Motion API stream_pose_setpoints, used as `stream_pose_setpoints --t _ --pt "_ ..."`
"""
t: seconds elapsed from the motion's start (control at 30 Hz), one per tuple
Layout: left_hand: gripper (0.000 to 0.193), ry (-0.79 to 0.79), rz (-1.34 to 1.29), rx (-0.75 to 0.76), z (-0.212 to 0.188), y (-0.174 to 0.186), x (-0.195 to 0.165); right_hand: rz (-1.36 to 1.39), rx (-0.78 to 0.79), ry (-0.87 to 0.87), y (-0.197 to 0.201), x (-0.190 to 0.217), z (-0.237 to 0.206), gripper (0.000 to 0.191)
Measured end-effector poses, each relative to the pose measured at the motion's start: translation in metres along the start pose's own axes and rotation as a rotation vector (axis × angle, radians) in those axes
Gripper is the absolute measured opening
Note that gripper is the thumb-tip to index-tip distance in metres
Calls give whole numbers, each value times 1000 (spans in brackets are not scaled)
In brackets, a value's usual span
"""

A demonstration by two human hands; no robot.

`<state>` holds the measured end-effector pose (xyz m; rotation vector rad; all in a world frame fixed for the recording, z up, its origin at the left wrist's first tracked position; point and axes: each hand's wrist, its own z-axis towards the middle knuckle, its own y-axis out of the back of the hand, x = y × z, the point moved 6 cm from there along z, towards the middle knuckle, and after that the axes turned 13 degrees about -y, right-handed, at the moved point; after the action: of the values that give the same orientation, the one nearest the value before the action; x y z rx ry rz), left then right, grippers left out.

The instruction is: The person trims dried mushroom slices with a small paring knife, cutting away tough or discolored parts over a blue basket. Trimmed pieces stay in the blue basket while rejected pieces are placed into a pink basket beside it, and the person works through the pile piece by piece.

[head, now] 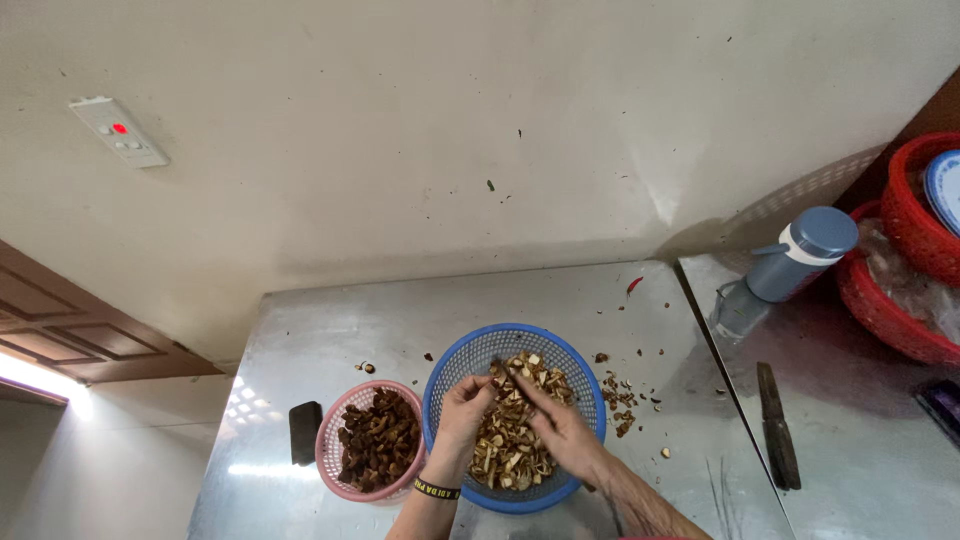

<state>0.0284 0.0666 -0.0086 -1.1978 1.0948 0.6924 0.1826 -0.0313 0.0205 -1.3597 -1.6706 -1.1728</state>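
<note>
2 bare hands work inside a blue plastic basket [450, 372] on a steel table [320, 330]. Left hand [462, 412] is curled, fingers [478, 388] bent over light tan dried pieces [510, 445] near the basket's middle; can't tell if it pinches a piece or just rests on the pile. Black wristband with yellow print [437, 489] on the left wrist. Right hand [562, 430] lies across the pile, index finger stretched toward the left hand's fingertips; the 2 hands meet close together, near touching, over the heap. Can't tell whether the right hand holds anything either.

Basket sits at the table's near edge, centre of view, about half full of the tan pieces. Touching or just beside it on the left: 1 smaller pink basket [330, 440] filled with dark brown dried pieces [378, 440]. Dark flat rectangular object [305, 432] lies just left of the pink basket.

Loose crumbs [622, 392] scattered on the steel right of the blue basket, a few more bits near the pink basket's far side. Small red scrap [634, 285] near the table's far edge.

2nd steel surface [860, 400] to the right, seam between. On it: a knife with dark handle [776, 425], a grey-blue lidded flask [800, 255] lying tilted, 2 red baskets [900, 300] at the far right, 1 holding a blue-rimmed plate [945, 185], clear plastic in the other. White wall behind with a switch panel showing a red light [118, 130]. Brown wooden door [70, 330] at left.
</note>
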Motion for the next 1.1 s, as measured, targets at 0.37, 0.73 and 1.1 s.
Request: stream_pose_setpoints --t 0.37,0.73,1.1 --pt "6 -78 118 71 -7 -5 -6 -134 -45 25 -10 21 -10 57" --pt "9 -69 130 -10 -13 2 -1 262 -88 -13 19 -20 24 47" --pt "13 -326 775 10 -30 -14 -20 95 28 -138 7 -35 13 56"
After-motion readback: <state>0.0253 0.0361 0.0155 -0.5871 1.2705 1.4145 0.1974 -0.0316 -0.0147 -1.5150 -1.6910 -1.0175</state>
